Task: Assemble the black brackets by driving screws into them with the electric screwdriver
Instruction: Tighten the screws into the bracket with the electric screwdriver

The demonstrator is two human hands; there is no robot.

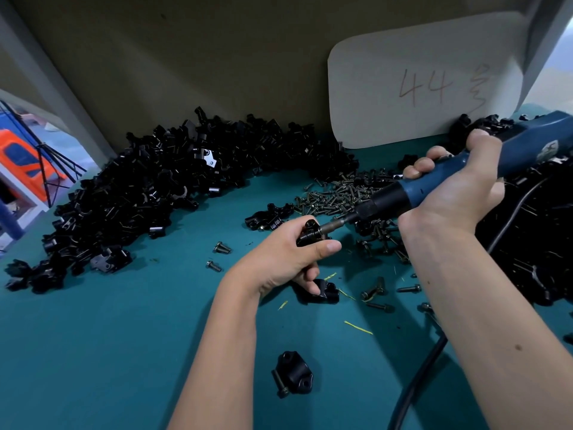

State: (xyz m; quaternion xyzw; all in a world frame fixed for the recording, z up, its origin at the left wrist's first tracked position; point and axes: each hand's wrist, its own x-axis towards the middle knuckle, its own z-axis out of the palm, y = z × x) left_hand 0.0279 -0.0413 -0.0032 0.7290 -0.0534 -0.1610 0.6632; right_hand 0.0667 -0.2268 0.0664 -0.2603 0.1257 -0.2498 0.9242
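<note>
The left hand [288, 259] grips a bracket [308, 234] above the table [124, 336] at centre. The right hand [455, 193], at 2 o'clock, grasps the screwdriver [434, 184], its bit touching that bracket. A screw heap [338, 193] lies at 1 o'clock, a bracket pile [148, 187] at 10.

Black brackets [148, 193], blue screwdriver [465, 175], teal table [124, 336], white card [418, 88].
</note>
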